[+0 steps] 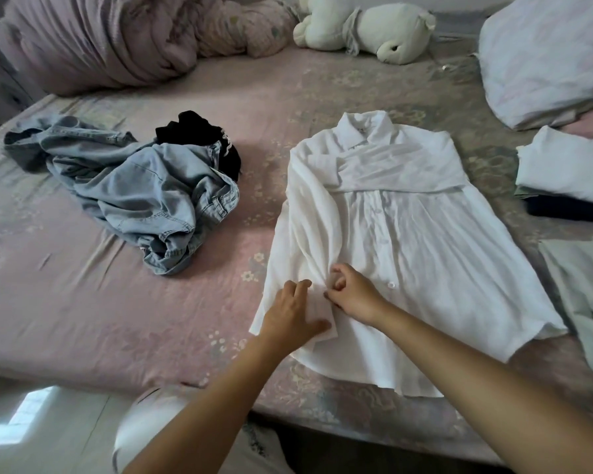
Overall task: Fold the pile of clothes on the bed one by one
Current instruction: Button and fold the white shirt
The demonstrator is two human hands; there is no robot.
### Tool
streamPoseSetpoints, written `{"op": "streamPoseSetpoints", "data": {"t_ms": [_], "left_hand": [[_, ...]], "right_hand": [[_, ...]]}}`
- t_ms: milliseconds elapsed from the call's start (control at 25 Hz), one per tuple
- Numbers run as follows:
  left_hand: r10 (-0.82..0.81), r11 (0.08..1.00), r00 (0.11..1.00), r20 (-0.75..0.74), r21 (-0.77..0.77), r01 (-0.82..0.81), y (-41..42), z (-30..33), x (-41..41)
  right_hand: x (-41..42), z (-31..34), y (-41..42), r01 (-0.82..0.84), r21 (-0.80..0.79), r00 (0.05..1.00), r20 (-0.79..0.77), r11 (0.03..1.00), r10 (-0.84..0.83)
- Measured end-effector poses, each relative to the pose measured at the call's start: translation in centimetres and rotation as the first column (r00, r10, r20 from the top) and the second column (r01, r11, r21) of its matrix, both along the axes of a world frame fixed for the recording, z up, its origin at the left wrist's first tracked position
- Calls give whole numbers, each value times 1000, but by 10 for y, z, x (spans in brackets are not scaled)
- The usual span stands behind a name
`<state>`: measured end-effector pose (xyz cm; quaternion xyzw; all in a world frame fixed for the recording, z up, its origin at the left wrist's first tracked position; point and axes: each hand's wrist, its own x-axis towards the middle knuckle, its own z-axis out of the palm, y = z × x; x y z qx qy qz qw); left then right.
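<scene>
The white, thin, long-sleeved button-front shirt (408,241) lies face up on the bed (83,319), towards the right of the pink floral sheet, its collar pointing to the far side and its hem near the bed's front edge. One sleeve is folded across the chest just below the collar, and the other sleeve runs down the shirt's left edge towards the hands. The left hand (293,314) lies flat on the cuff end of that sleeve near the hem, its fingers straight and spread, pressing the cloth down. The right hand (351,295) is just beside it, touching the shirt, with fingers curled and thumb and fingertips pinching a small fold of the white fabric next to the button row. Well apart, on the left part of the bed, sits a crumpled light-blue denim garment (141,189) with a black piece of clothing (199,135) tucked against its far side; together they make the unfolded pile. At the right edge of the view rests a folded white garment (565,165) on top of a dark one (569,208), and nearer the front a pale green cloth (586,295) lies just beside the shirt's hem corner. At the far side of the bed are a bunched pink quilt (93,39), a white plush toy (367,29) and a pale pillow (548,56).
</scene>
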<state>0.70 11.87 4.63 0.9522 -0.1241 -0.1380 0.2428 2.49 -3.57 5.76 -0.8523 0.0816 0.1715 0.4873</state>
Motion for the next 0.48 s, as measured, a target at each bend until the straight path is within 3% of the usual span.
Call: {"op": "streamPoseSetpoints", "data": {"t_ms": [80, 160, 320, 480], "left_hand": [[-47, 998, 999, 21, -28, 48, 4, -6, -4], [-95, 995, 992, 84, -30, 98, 9, -10, -5], [38, 984, 992, 123, -177, -16, 16, -1, -6], [-74, 986, 990, 120, -142, 91, 28, -5, -12]], "right_hand": [[-7, -4, 0, -27, -52, 997, 77, 998, 31], [-14, -7, -4, 13, 3, 997, 79, 1000, -13], [-24, -11, -8, 16, 43, 996, 82, 999, -20], [-38, -18, -3, -96, -33, 987, 124, 995, 99]]}}
